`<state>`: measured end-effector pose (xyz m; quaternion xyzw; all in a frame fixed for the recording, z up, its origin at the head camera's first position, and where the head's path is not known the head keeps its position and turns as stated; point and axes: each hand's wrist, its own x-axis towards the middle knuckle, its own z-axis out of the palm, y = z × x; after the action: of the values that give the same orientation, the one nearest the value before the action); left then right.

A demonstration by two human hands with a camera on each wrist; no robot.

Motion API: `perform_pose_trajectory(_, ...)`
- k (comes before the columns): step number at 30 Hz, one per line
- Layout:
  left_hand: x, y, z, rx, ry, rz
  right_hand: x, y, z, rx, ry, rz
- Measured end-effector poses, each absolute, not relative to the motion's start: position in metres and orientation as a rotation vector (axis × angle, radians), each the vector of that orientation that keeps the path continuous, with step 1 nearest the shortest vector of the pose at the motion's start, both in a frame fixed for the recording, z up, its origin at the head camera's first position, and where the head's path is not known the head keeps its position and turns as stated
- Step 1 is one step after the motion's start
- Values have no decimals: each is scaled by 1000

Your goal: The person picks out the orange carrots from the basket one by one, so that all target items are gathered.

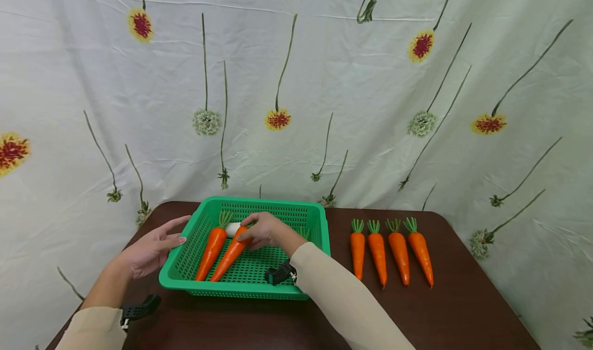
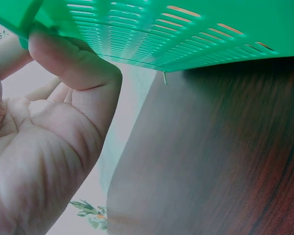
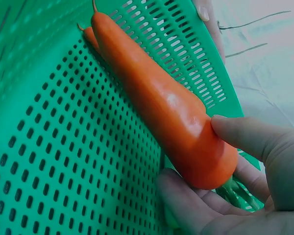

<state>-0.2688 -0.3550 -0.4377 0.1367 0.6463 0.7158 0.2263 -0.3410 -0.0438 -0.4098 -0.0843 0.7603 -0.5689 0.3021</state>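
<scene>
A green plastic basket (image 1: 245, 290) stands on the table. Inside it, my right hand (image 1: 265, 231) grips an orange carrot (image 1: 233, 252) near its leafy end, thumb and fingers on opposite sides; its tip points toward the near left. To the left of it lies another carrot (image 1: 213, 249). Behind the right hand a white radish-like piece (image 1: 233, 229) partly shows, and some green leaves (image 1: 304, 232) stick up at the basket's right side. My left hand (image 1: 149, 249) holds the basket's left rim between thumb and fingers; the wrist view shows the thumb (image 2: 71, 63) against it.
Several carrots (image 1: 377, 252) lie in a row on the dark brown table (image 1: 319, 321), right of the basket, leaves to the back. A white cloth (image 1: 296, 72) with printed flowers hangs behind the table. Dark wrist devices (image 1: 279, 274) sit at both wrists.
</scene>
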Motion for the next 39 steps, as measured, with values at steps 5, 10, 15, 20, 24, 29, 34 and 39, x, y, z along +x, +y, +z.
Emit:
perform_pose_trajectory(5,-270,-356,-439,384,1773,1977,-340,-39,-408,-215,1973,-1573)
perform_pose_trajectory(10,-270,-356,-440,385,1773,1973,-339,-33,-405,-212,1923,-1638)
perform_pose_trajectory(15,-270,-356,-439,390,1765,1973,-342,-26,-403,-209,1912,-1675)
perform_pose_trajectory(20,-269,-356,-438,388,1744,1984,-343,-19,-402,-207,1896,-1719)
perform_pose_trajectory(24,-268,-355,-437,387,1742,1985,-343,-13,-400,-217,1882,-1730)
perform_pose_trajectory(29,-268,-355,-437,391,1748,1981,-339,-4,-395,-237,1857,-1751)
perform_pose_trajectory(34,-268,-354,-436,382,1757,1979,-333,4,-388,-253,1838,-1755)
perform_pose_trajectory(39,-267,-354,-435,375,1760,1979,-331,14,-382,-233,1798,-1802)
